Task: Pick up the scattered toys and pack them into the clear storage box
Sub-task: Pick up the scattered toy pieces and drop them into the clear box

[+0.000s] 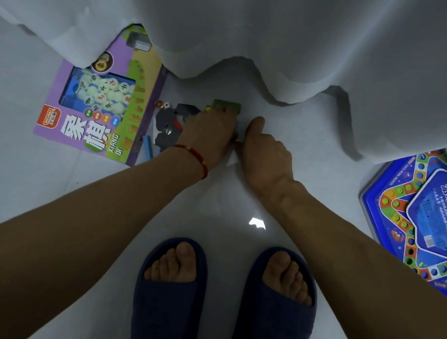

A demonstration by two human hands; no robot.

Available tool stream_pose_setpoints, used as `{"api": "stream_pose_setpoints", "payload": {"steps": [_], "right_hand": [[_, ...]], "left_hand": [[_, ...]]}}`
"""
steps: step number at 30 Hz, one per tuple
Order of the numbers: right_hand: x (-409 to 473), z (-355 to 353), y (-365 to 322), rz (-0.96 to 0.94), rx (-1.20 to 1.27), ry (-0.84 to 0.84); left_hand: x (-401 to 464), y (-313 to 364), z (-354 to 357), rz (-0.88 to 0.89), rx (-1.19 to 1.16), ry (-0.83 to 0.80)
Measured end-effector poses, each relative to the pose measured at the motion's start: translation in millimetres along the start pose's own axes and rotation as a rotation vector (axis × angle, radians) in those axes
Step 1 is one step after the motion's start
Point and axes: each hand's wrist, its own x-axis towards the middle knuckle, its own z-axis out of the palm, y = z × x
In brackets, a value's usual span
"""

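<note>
Both hands reach down to a pale floor [45, 189] at the foot of a white curtain [261, 33].

Left hand [207, 130]: lies at 12 o'clock from the feet, back of the hand up, a red bracelet [195, 156] on the wrist. Its fingertips rest on or over a small green toy [227, 105] at the curtain's edge. The fingers are hidden from this angle; whether they grip the toy cannot be told.

Right hand [264, 149]: just beside the left hand, at its 3 o'clock. The thumb points toward 12 o'clock; the other fingers curl under toward the left hand. What they hold, if anything, cannot be told.

A grey toy [167, 124] with red parts and a metal rivet lies at 9 o'clock of the left hand, touching its edge. A blue stick [147, 146] lies at the grey toy's 7 o'clock.

A purple chess box [98, 103] lies flat at 9 o'clock, its top end under the curtain. A blue game board [429, 223] lies at 3 o'clock, well apart from the hands.

Two navy slippers [224, 304] stand at 6 o'clock.

The clear storage box does not appear in this view.
</note>
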Motion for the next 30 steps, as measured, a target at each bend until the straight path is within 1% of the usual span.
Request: {"api": "stream_pose_setpoints", "payload": {"steps": [3,6,8,11,14,16,18,19,21,22,23,24,25,26,27,28,29,30], "right_hand": [[4.8,-3.8,4.4,-0.059,0.076,-0.044],[6.3,-7.5,5.7,-0.122,0.004,-0.028],[5.2,-5.4,5.3,-0.117,0.005,-0.021],[-0.8,-4.8,5.5,-0.076,0.033,-0.018],[-8.6,-9.1,7.8,-0.082,-0.099,0.001],[-16.3,-11.2,13.4,-0.069,-0.161,-0.014],[-30.6,-13.2,19.7,-0.047,-0.192,-0.054],[-39.7,-13.9,26.0,-0.033,-0.204,-0.063],[-60.4,-17.6,43.3,0.023,-0.184,-0.039],[-74.6,-25.4,51.3,0.077,-0.136,-0.041],[-91.6,-37.4,58.8,0.150,-0.029,-0.069],[-110.2,-52.7,64.8,0.203,0.146,-0.110],[-132.9,-72.1,67.6,0.280,0.454,-0.159],[-160.0,-93.1,69.0,0.366,0.847,-0.186],[-191.4,-115.2,69.8,0.426,1.187,-0.179],[-224.6,-133.8,73.9,0.445,1.420,-0.155],[-258.1,-149.4,78.3,0.458,1.567,-0.113],[-291.1,-163.1,84.3,0.470,1.664,-0.055]], "left_hand": [[1.2,0.0,-0.9,0.004,-0.137,0.001],[-0.6,1.2,-2.4,0.028,-0.168,0.034],[-2.7,1.5,-5.0,0.038,-0.194,0.083],[-6.0,4.0,-7.2,0.032,-0.271,0.101],[-10.7,6.4,-6.2,0.012,-0.330,0.082],[-14.7,6.2,-5.2,-0.027,-0.422,0.098],[-22.3,8.4,-10.5,-0.090,-0.574,0.109],[-27.3,11.8,-16.2,-0.150,-0.684,0.084],[-42.4,25.5,-35.0,-0.343,-1.008,0.001],[-52.8,34.6,-47.2,-0.463,-1.199,-0.088],[-63.9,44.1,-60.8,-0.554,-1.386,-0.212],[-76.4,53.9,-76.1,-0.591,-1.552,-0.347],[-89.2,65.0,-92.0,-0.577,-1.676,-0.486],[-101.6,78.1,-109.6,-0.525,-1.749,-0.625],[-112.9,93.3,-128.1,-0.452,-1.771,-0.750],[-124.3,111.3,-149.3,-0.376,-1.750,-0.850],[-134.2,130.8,-171.3,-0.309,-1.697,-0.917],[-144.0,151.8,-193.6,-0.249,-1.628,-0.964]]}}
